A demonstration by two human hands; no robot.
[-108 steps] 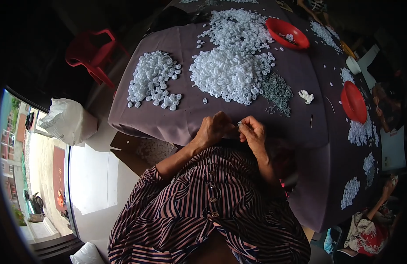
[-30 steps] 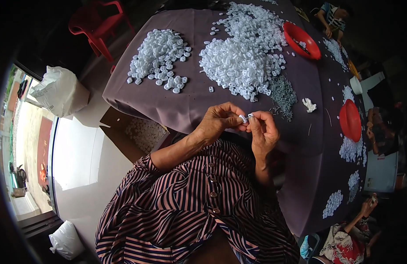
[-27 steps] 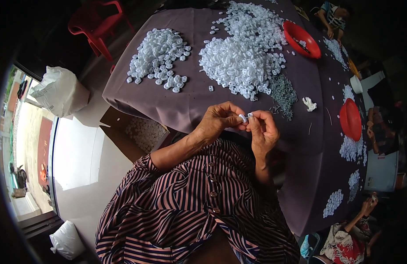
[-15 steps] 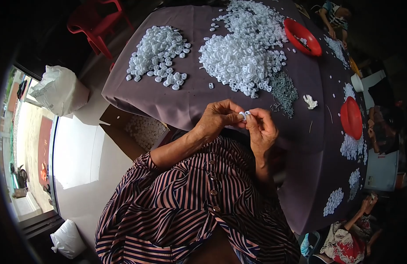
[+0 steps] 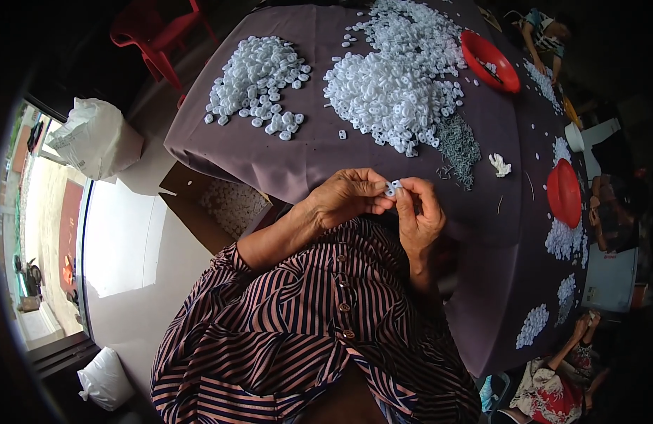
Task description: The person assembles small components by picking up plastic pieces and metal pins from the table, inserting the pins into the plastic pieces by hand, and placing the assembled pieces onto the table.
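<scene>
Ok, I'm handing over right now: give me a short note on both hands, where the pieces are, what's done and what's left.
Left hand: fingertips pinch a small white plastic piece, held above the near edge of the table.
Right hand: fingertips on the same piece from the other side.
Pieces: large white heap at the table's middle, smaller white heap to its left, a patch of small grey metal parts beside the large heap.
Also there: two red bowls and to the right.
Done: cannot tell which heap is finished.
Left: the large heap looks far from used up.
</scene>
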